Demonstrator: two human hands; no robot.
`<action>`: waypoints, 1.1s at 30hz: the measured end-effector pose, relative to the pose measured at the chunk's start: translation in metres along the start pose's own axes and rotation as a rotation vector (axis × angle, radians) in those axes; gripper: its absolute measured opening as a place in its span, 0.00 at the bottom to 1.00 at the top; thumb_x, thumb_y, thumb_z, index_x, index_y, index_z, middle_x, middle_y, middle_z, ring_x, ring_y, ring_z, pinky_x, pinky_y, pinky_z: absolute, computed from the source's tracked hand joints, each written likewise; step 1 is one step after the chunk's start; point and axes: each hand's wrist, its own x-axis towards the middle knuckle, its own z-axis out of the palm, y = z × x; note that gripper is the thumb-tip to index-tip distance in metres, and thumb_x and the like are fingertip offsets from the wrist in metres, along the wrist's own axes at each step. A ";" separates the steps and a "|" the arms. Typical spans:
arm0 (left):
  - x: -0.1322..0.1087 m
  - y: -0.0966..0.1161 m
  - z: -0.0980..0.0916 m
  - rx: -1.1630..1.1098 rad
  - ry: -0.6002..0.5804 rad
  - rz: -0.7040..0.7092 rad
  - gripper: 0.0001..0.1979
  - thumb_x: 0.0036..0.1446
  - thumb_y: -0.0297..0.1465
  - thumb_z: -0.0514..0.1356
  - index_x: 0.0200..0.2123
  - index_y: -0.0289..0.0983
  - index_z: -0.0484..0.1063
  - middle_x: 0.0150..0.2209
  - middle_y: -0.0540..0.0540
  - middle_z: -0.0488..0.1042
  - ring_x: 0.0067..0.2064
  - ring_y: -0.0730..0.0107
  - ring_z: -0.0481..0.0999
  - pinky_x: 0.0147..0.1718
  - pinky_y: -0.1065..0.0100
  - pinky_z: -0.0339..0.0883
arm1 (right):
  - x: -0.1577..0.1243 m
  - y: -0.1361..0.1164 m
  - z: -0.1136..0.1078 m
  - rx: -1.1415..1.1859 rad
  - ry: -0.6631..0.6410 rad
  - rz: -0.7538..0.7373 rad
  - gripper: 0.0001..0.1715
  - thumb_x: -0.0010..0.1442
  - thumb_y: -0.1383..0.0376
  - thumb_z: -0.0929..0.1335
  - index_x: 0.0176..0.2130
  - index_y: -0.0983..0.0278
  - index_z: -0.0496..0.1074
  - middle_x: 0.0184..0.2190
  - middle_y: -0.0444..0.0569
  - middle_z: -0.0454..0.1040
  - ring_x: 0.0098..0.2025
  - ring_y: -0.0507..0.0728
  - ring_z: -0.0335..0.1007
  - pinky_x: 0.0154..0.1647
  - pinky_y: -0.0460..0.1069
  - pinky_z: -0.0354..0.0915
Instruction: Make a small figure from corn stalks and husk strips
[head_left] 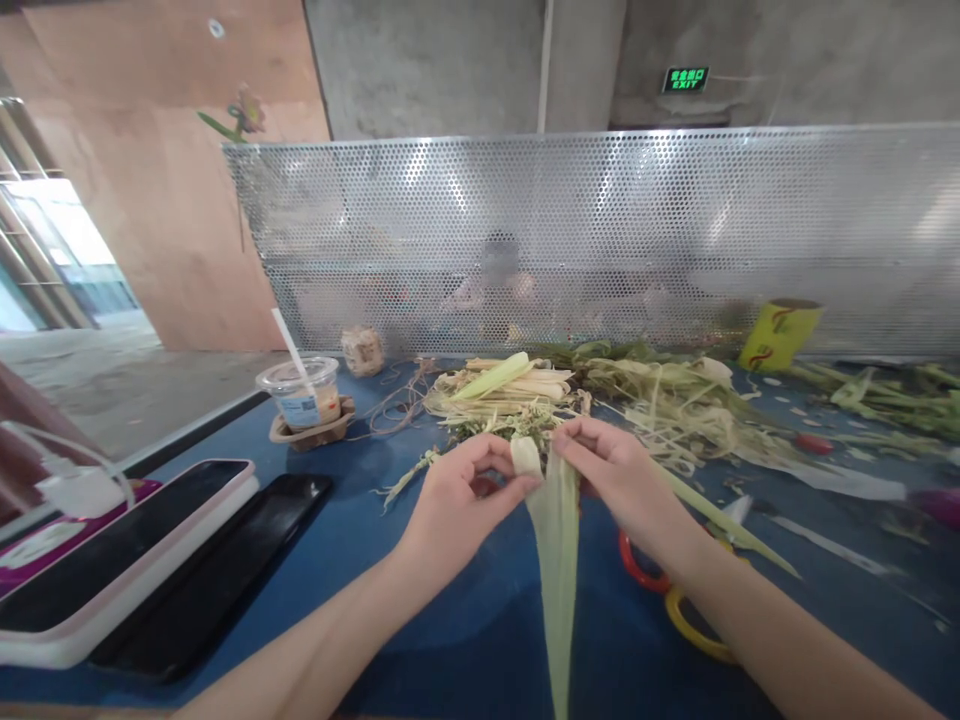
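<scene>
A long pale green corn husk strip (559,560) hangs down over the blue table (465,640). Both hands pinch its folded top end. My left hand (457,500) grips it from the left with thumb and fingers closed. My right hand (619,470) closes on it from the right. Just beyond the hands lies a heap of husks and stalks (517,395).
Two phones (127,560) lie at the left, with a plastic cup and straw (304,395) behind them. Red and yellow scissors (675,590) lie under my right forearm. A yellow paper cup (780,335) stands at the perforated metal screen (600,240); a person sits behind it.
</scene>
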 end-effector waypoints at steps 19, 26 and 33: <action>0.013 0.012 -0.033 -0.184 0.100 0.242 0.05 0.46 0.27 0.62 0.24 0.34 0.66 0.21 0.53 0.69 0.20 0.82 0.64 0.19 0.77 0.60 | 0.004 -0.011 -0.017 -0.091 -0.586 -0.057 0.23 0.51 0.63 0.68 0.48 0.64 0.64 0.44 0.53 0.69 0.46 0.56 0.66 0.42 0.52 0.67; 0.013 0.011 -0.034 -0.335 0.073 0.225 0.06 0.48 0.30 0.60 0.27 0.34 0.66 0.25 0.51 0.68 0.20 0.82 0.63 0.18 0.76 0.60 | -0.020 -0.007 0.012 -0.167 -0.774 -0.154 0.25 0.44 0.66 0.72 0.44 0.62 0.69 0.44 0.48 0.70 0.47 0.54 0.65 0.51 0.51 0.60; 0.015 0.012 -0.037 -0.462 0.148 0.196 0.07 0.48 0.32 0.61 0.30 0.35 0.66 0.23 0.52 0.68 0.21 0.80 0.66 0.18 0.77 0.62 | -0.017 -0.007 0.008 -0.252 -0.731 -0.078 0.10 0.47 0.63 0.70 0.32 0.64 0.71 0.31 0.44 0.69 0.33 0.50 0.66 0.36 0.46 0.64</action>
